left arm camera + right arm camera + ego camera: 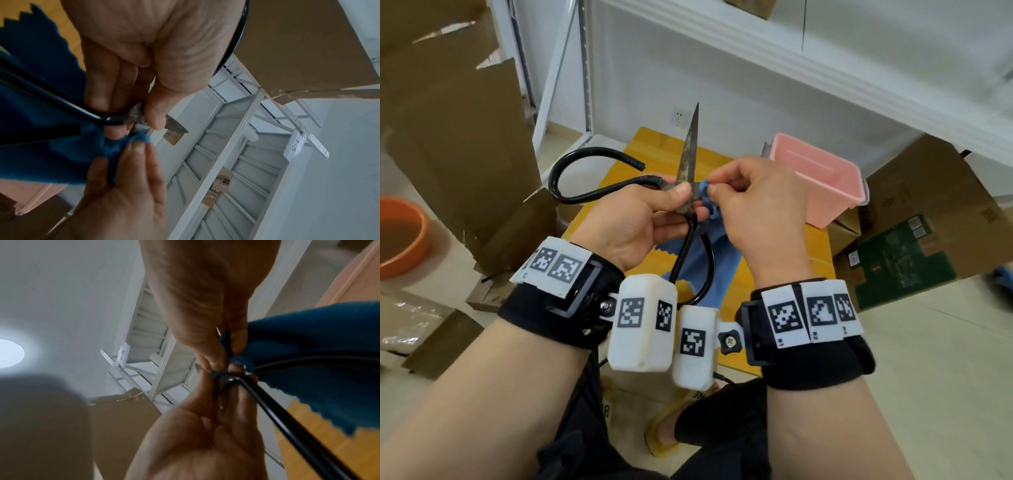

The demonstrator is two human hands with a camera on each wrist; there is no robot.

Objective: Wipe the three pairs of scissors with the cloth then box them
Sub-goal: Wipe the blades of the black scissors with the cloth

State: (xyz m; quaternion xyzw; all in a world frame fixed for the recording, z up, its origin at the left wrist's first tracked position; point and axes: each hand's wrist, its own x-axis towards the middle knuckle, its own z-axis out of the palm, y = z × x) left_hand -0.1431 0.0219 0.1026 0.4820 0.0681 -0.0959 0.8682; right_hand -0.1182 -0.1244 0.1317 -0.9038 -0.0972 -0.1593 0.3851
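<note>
Wrist-strapped hands wiping old iron scissors (690,161) over a yellow table (650,144).

Left hand (640,219) clamps the rusty blades near the pivot, point up; they look heavy, stiff and sharp, best held there. Right hand (753,205) pinches the soft blue cloth (705,195) against them. Pink box (822,178) stands just beside, to the right.

One pair of scissors (688,161), one blue cloth (705,198), one pink box (822,178), two hands
</note>
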